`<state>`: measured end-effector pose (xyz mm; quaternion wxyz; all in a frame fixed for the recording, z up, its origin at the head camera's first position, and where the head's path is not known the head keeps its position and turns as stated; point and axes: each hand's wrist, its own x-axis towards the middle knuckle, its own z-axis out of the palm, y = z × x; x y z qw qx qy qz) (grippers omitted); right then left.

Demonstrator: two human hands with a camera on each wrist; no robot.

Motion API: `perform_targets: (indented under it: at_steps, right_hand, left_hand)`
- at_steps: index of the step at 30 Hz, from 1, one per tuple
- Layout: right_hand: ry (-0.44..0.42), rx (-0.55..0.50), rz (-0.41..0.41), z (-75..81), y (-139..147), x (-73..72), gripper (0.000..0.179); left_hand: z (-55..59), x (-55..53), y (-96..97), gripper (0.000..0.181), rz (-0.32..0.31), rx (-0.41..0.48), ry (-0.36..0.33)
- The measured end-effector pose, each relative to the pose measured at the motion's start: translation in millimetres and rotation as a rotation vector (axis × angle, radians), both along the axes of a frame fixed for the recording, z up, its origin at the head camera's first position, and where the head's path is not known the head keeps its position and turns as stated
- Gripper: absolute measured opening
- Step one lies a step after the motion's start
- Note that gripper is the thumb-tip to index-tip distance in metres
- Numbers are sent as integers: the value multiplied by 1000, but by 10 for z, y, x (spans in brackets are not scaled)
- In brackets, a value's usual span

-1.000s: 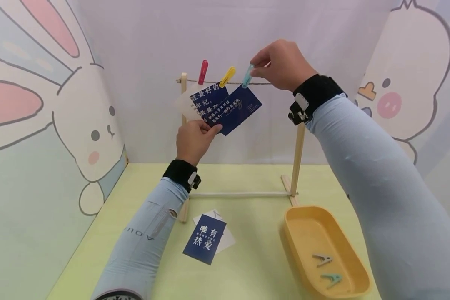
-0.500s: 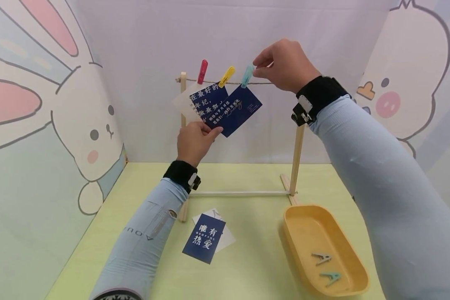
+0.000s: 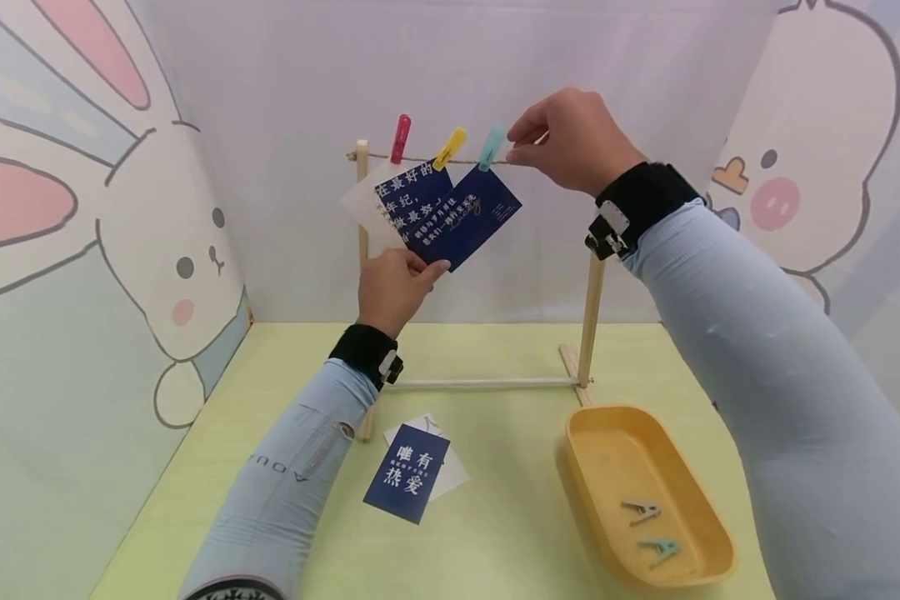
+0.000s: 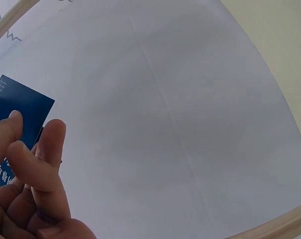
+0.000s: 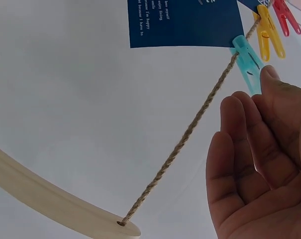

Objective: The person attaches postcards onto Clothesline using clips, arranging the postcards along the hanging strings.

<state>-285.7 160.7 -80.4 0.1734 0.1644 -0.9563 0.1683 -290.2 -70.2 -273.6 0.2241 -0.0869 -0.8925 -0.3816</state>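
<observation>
A dark blue card (image 3: 471,218) with white writing hangs tilted from the rope, clipped by a light blue clothespin (image 3: 491,148). My left hand (image 3: 394,290) pinches its lower left corner; in the left wrist view the thumb lies across the printed face. Just right of the clothespin is my right hand (image 3: 573,140), its fingers loosely bent and holding nothing. The right wrist view shows those fingertips close to the clothespin's handles, with the rope (image 5: 187,129) running past. A yellow clothespin (image 3: 450,150) holds another blue card (image 3: 412,196), and a red clothespin (image 3: 401,138) holds a white card (image 3: 360,200).
A wooden frame (image 3: 591,321) carries the rope. Below it on the table, a blue card (image 3: 407,475) overlaps a white card (image 3: 450,479). At right stands a yellow tray (image 3: 607,442) with a grey clothespin (image 3: 642,511) and a teal clothespin (image 3: 662,548).
My right hand has let go of the light blue clothespin and moved slightly right. The clothespin stays on the rope with the card. My left hand keeps its pinch at the card's corner.
</observation>
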Motion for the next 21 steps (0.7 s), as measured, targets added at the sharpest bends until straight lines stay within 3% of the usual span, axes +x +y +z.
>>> perform_targets:
  at_steps: [12, 21]
  right_hand:
    - [-23, -10, 28, -146, -23, 106, 37]
    - [-42, 0, 47, -297, 70, 157, 36]
  left_hand:
    - [-78, 30, -6, 41, -14, 0, -12]
    - [-141, 103, -3, 40, -58, -8, -42]
